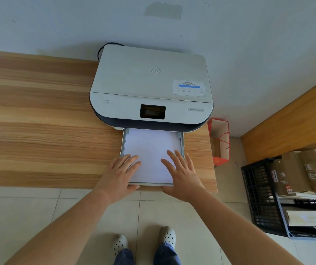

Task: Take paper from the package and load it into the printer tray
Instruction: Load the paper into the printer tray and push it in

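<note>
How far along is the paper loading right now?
Done: a white paper stack already lies in the pulled-out printer tray, between its side walls. In hand: the left hand and right hand rest flat, fingers spread, on the stack's near end, apparently seating it. Left: the tray sticks out from the printer over the desk edge and is not yet pushed in. No paper package is in view.

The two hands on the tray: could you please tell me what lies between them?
In the head view, only white paper in the printer tray lies between the left hand and right hand.
</note>
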A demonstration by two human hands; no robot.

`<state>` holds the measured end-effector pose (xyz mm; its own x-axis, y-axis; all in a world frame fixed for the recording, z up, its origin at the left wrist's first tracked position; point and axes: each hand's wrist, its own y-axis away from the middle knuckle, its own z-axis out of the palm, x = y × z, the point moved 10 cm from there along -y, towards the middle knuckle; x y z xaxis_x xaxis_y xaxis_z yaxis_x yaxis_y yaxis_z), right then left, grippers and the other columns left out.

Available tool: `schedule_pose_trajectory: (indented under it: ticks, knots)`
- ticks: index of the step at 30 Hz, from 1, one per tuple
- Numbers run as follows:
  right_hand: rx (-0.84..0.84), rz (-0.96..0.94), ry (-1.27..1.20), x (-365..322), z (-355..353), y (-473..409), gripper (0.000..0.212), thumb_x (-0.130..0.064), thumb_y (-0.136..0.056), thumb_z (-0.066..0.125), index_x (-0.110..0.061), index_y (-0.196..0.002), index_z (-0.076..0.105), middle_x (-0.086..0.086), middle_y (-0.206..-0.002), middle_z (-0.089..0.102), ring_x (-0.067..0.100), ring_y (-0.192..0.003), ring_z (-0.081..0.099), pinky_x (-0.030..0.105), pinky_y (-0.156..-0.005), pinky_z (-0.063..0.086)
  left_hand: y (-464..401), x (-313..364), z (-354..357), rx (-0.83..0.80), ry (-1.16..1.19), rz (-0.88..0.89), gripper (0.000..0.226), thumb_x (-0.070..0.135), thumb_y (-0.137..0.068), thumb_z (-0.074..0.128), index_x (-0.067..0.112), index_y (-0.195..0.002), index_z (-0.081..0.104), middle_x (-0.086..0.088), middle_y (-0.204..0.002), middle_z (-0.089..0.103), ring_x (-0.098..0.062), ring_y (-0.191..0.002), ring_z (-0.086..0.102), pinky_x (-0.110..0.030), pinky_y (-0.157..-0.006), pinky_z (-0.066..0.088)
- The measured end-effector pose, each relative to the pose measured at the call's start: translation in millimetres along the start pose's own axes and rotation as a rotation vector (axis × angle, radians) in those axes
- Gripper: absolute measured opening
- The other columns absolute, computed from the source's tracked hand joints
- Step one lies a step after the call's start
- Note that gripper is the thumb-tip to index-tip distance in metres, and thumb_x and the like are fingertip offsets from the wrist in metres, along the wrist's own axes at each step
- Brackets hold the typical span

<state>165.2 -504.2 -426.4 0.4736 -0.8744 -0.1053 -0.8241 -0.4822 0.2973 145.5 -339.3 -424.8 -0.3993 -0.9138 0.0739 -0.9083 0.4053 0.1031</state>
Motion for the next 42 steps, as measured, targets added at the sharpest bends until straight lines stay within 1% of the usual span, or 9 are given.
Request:
schedule_pose_trajectory:
  ticks: [7,10,14,18,24,29,32,37,42]
  knots:
    - [0.009,-0.006,0.08,10.5,-6.1,-16.3,0.089,-0.067,-0.082,0.043,-0.031,-0.153,0.001,0.003,-0.162,-0.016,0.026,-0.145,-0.027,0.054,-0.114,-0.017,-18.2,-9.4,-8.0,0.008,-0.042,-0.009,0.086,0.058,-0.068,0.068,0.015,-0.139,0.043,-0.006,-0.148,0.042,-0.025,-0.136,0.027,-0.049,-0.104,0.04]
    - [0.045,0.009,0.11,16.8,-13.5,-26.5,0.094,-0.072,-0.08,0.043,-0.031,-0.153,0.0,0.005,-0.162,-0.016,0.027,-0.144,-0.029,0.055,-0.112,-0.019,-27.6,-11.6,-12.9,0.039,-0.05,-0.003,0.092,0.051,-0.066,0.071,0.015,-0.143,0.036,-0.006,-0.153,0.032,-0.026,-0.14,0.023,-0.051,-0.109,0.033]
    - [0.076,0.056,0.105,28.8,-26.7,-39.0,0.097,-0.072,-0.08,0.046,-0.032,-0.152,-0.006,0.004,-0.161,-0.02,0.027,-0.143,-0.031,0.055,-0.112,-0.02,-42.9,-19.8,-20.8,0.062,-0.078,-0.02,0.095,0.043,-0.065,0.074,0.014,-0.145,0.031,-0.007,-0.156,0.023,-0.028,-0.142,0.018,-0.049,-0.112,0.016]
    - [0.098,0.067,0.146,34.6,-35.2,-50.2,0.1,-0.074,-0.079,0.047,-0.03,-0.153,-0.003,0.005,-0.162,-0.017,0.029,-0.145,-0.027,0.057,-0.112,-0.02,-57.6,-25.7,-23.7,0.044,-0.114,-0.031,0.097,0.045,-0.065,0.075,0.014,-0.146,0.031,-0.009,-0.157,0.022,-0.03,-0.144,0.014,-0.052,-0.114,0.017]
    - [0.132,0.098,0.199,40.2,-50.9,-75.4,0.098,-0.07,-0.082,0.048,-0.026,-0.153,-0.002,0.007,-0.162,-0.018,0.029,-0.145,-0.027,0.058,-0.113,-0.018,-80.8,-49.0,-35.6,0.069,-0.107,-0.146,0.097,0.043,-0.066,0.078,0.011,-0.145,0.032,-0.011,-0.158,0.021,-0.032,-0.144,0.017,-0.055,-0.115,0.018]
    - [0.156,0.059,0.279,38.5,-61.5,-91.6,0.1,-0.064,-0.081,0.054,-0.023,-0.154,-0.001,0.009,-0.162,-0.017,0.031,-0.146,-0.022,0.057,-0.116,-0.013,-95.3,-58.8,-39.3,0.066,-0.133,-0.168,0.099,0.05,-0.073,0.072,0.014,-0.15,0.02,-0.008,-0.161,0.003,-0.03,-0.147,0.003,-0.054,-0.117,0.011]
    - [0.184,0.088,0.276,44.4,-69.8,-99.7,0.103,-0.06,-0.081,0.058,-0.022,-0.153,-0.005,0.01,-0.161,-0.02,0.031,-0.146,-0.023,0.056,-0.117,-0.011,-103.0,-62.8,-44.2,0.081,-0.138,-0.191,0.096,0.047,-0.077,0.069,0.015,-0.151,0.016,-0.009,-0.161,-0.001,-0.03,-0.147,-0.001,-0.055,-0.117,0.009]
    - [0.193,0.103,0.26,51.4,-70.9,-110.2,0.104,-0.057,-0.081,0.06,-0.02,-0.154,-0.006,0.01,-0.157,-0.028,0.03,-0.145,-0.027,0.049,-0.119,-0.008,-113.0,-71.3,-46.6,0.113,-0.173,-0.174,0.096,0.046,-0.073,0.073,0.014,-0.148,0.025,-0.01,-0.161,0.005,-0.033,-0.147,0.004,-0.058,-0.115,0.016]
    - [0.224,0.112,0.238,55.9,-67.5,-113.0,0.1,-0.055,-0.083,0.059,-0.022,-0.154,-0.003,0.006,-0.158,-0.027,0.028,-0.146,-0.023,0.046,-0.119,-0.005,-116.0,-73.8,-43.1,0.123,-0.188,-0.168,0.086,0.048,-0.08,0.066,0.015,-0.148,0.025,-0.009,-0.161,0.004,-0.037,-0.146,0.003,-0.06,-0.112,0.021]
